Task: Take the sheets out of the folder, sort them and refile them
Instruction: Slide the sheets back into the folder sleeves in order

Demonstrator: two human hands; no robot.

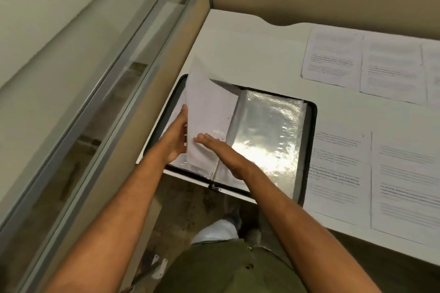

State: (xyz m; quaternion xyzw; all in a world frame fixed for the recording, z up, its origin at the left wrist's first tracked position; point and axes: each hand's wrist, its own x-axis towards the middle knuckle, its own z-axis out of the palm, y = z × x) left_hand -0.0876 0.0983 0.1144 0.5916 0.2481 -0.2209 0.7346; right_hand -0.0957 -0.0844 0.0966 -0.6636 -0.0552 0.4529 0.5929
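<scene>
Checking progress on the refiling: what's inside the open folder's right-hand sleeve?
The folder's right-hand sleeve looks empty, shiny plastic only; glare hides its lower part.

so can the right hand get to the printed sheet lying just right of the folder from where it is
Probably yes: the right hand lies flat and holds nothing, and that printed sheet lies uncovered beside the folder, with nothing between them.

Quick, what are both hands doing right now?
Left hand: holding the sheet by its edge over the folder.
Right hand: open, flat fingers on the sheet.
</scene>
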